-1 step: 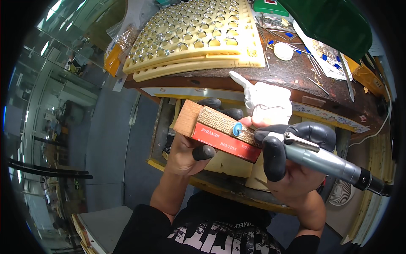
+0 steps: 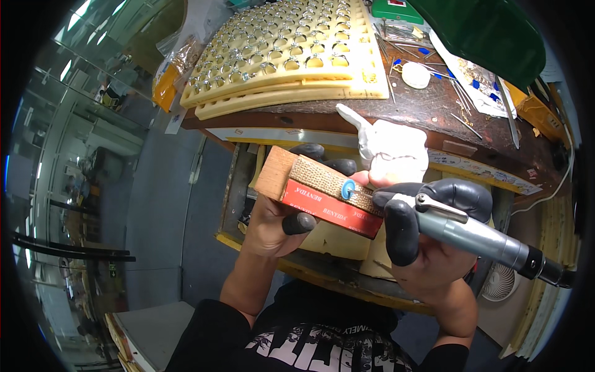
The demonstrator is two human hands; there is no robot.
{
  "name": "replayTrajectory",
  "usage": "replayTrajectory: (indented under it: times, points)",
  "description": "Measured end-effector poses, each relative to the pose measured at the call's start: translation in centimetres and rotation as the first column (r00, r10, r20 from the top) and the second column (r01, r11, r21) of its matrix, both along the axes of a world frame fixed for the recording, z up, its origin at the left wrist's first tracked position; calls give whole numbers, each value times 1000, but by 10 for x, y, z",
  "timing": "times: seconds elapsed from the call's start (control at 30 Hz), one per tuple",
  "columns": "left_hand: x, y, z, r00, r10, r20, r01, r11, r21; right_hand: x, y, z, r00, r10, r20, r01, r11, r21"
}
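Note:
My left hand [image 2: 273, 230] is closed around a wooden block [image 2: 274, 171], its fingers tipped with black covers. Along the block's upper side runs a coarse brown woven-looking strip [image 2: 315, 178], and its near side is red with white print. In my right hand [image 2: 427, 232], also with black finger covers, is a grey metal rotary handpiece [image 2: 474, 234], gripped like a pen. A small blue disc [image 2: 349, 189] at the tool's tip meets the woven strip, as far as I can see. Just beyond both hands a white-wrapped bench pin [image 2: 396, 149] juts from the bench edge.
Stacked cream trays [image 2: 291, 77] full of silver rings stand on the dark wooden bench [image 2: 427, 111]. To their right lie thin metal tools, a white round piece [image 2: 416, 75] and tweezers [image 2: 509, 115]. A green lamp shade [image 2: 489, 37] overhangs. Below my hands is an open drawer [image 2: 334, 239].

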State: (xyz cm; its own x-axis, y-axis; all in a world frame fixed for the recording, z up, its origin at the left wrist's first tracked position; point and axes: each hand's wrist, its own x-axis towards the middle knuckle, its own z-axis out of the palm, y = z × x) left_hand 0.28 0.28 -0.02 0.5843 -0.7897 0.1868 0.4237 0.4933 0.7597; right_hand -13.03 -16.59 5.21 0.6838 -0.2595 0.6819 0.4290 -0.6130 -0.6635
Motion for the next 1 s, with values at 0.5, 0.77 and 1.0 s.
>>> replayTrajectory:
  times: [0.5, 0.77, 1.0]
  points:
    - [-2, -1, 2, 1000, 3, 9, -2, 1000, -20, 2, -1, 2, 999, -50, 6, 50, 994, -98]
    - [-1, -1, 2, 1000, -2, -4, 2, 1000, -16, -2, 2, 1, 989, -146, -15, 143, 982, -124]
    - [-2, 1, 2, 999, 6, -33, -6, 1000, 9, 3, 2, -1, 982, -179, 65, 187, 970, -156]
